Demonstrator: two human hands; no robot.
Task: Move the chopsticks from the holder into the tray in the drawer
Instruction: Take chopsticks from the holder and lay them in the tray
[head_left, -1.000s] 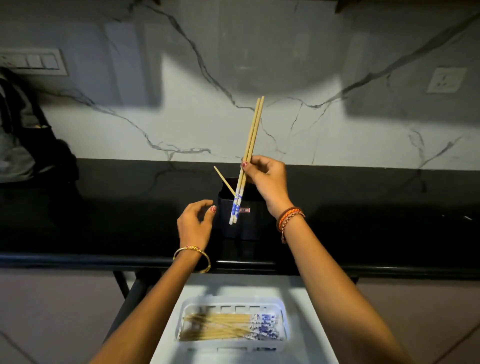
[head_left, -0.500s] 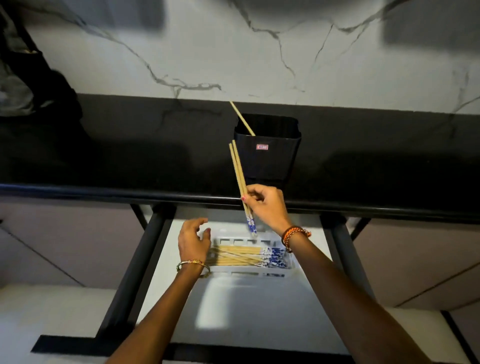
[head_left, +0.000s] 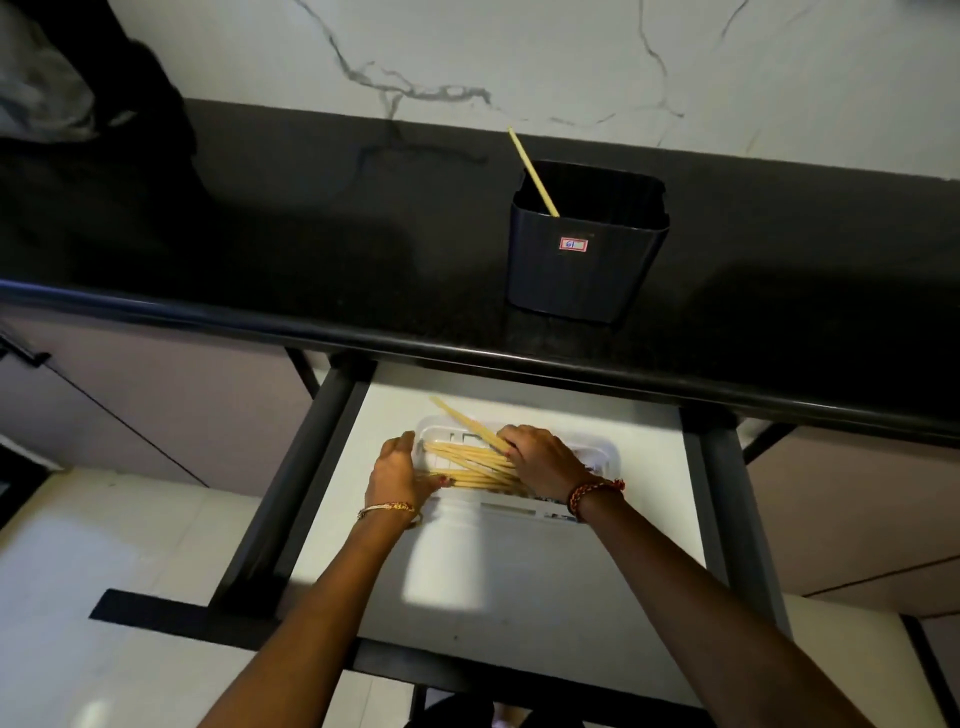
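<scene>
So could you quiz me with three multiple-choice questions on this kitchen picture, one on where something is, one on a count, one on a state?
1. Where does the dark holder stand?
A. on the black counter
B. inside the drawer
C. on the floor

2. How many chopsticks can be seen sticking out of the holder?
A. none
B. one
C. five

3. What is the right hand doing?
A. hanging free above the counter
B. gripping the holder
C. resting on the chopsticks in the white tray

Answers:
1. A, since the holder sits on the counter above the open drawer.
2. B, since a single chopstick leans out at its left corner.
3. C, since its fingers lie on the bundle in the tray, while the left hand is at the tray's left end.
</scene>
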